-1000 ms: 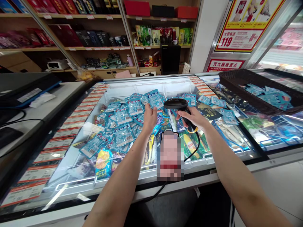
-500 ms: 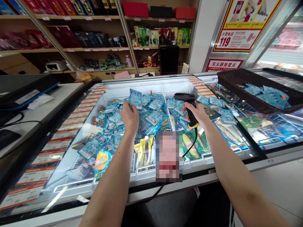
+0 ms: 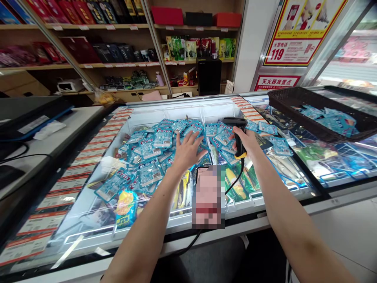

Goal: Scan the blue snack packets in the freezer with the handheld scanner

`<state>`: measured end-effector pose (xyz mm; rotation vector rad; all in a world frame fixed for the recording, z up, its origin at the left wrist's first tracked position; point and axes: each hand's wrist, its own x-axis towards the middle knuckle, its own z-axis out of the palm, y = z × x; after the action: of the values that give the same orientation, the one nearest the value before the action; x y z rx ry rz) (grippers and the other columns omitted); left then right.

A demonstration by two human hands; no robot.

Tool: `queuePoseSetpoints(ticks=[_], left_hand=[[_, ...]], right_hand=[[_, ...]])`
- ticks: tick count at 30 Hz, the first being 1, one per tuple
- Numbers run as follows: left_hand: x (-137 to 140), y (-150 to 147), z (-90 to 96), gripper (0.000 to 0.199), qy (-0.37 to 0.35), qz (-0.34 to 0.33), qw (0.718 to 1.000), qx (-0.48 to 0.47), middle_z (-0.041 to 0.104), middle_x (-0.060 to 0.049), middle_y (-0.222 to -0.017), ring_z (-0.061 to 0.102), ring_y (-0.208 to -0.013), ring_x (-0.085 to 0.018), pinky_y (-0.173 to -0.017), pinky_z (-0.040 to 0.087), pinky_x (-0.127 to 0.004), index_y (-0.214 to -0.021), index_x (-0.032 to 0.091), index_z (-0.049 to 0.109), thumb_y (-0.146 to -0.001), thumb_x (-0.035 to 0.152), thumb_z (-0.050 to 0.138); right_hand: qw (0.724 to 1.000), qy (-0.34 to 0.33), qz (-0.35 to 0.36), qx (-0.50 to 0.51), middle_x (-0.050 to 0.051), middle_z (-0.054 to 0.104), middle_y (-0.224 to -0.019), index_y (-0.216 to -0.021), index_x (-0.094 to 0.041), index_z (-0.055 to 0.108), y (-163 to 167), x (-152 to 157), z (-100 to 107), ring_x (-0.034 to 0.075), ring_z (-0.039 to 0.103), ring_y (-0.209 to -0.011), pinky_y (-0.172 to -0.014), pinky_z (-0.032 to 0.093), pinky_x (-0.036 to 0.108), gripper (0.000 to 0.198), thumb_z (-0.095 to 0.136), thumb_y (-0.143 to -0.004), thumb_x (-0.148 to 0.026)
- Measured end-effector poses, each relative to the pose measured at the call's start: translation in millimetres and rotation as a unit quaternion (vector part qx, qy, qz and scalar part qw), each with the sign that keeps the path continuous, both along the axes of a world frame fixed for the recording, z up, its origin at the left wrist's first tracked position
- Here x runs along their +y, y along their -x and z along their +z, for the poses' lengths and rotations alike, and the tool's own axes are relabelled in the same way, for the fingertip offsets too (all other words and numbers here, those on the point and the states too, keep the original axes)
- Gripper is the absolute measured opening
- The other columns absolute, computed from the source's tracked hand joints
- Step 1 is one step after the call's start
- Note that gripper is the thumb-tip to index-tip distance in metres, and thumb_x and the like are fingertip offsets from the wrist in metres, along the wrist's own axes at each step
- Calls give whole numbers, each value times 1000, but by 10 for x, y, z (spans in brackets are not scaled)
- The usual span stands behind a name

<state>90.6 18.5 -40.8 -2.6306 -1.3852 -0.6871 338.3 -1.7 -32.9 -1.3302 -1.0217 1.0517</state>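
My left hand (image 3: 189, 151) is open, fingers spread, over the heap of blue packets; whether its fingertips touch them I cannot tell. A blue packet (image 3: 162, 138) with a barcode label lies just left of those fingers, on top of the heap. Wrapped round the grip of a black barcode scanner (image 3: 240, 137) is my right hand (image 3: 247, 142), the scanner's head pointing left above more blue packets (image 3: 223, 136). Its black cable hangs down past a phone (image 3: 207, 196), whose screen is blurred out, at the front edge of the freezer.
The packets lie on the glass top of a chest freezer (image 3: 165, 104), with frozen goods under it. A dark basket (image 3: 312, 125) holding blue packets stands at the right. At the left is a counter (image 3: 73, 129); stocked shelves (image 3: 118, 63) line the back.
My left hand has let go of the blue packet it held up and moved right, its fingers now spread. My right hand still holds the scanner, almost unmoved.
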Motion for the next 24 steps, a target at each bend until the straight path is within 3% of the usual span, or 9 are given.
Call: queuePoseSetpoints(ticks=[4,9,14,18,24], left_hand=[[98,102,-126,37,0,42,999,-1,58,-9,-129,43,-128,-28,-111,-3,-60,-125,28,55,-90,32,44],[170,177,-108,31,-25,80,996,-32,60,-10,-125,46,-125,-29,-112,0,-59,-112,26,65,-89,22,44],[145,-102,-53,29,-17,64,997,-50,64,-10,-114,54,-112,-27,-110,17,-54,-104,22,67,-91,31,43],[247,-340,-6,32,25,43,997,-60,66,-11,-105,56,-104,-27,-96,37,-43,-102,20,67,-90,41,45],[444,-696,36,52,64,37,995,-66,65,-11,-102,57,-100,-27,-86,42,-36,-102,19,68,-82,62,48]], right_hand=[[1000,4,-3,13,6,68,-79,-85,-21,56,-17,8,8,14,55,-44,-37,45,28,40,60,-74,-60],[1000,7,-8,18,7,67,-81,-84,-21,55,-4,1,34,14,55,-44,-37,45,28,38,61,-75,-58],[999,13,-17,44,7,67,-79,-80,-20,57,8,-9,87,13,54,-42,-34,43,28,36,65,-73,-55],[998,21,-32,55,7,68,-78,-79,-20,58,10,-10,119,13,54,-40,-34,43,27,35,66,-73,-53],[998,3,-39,53,4,68,-72,-81,-20,58,12,-25,127,12,55,-41,-35,45,25,34,64,-74,-53]])
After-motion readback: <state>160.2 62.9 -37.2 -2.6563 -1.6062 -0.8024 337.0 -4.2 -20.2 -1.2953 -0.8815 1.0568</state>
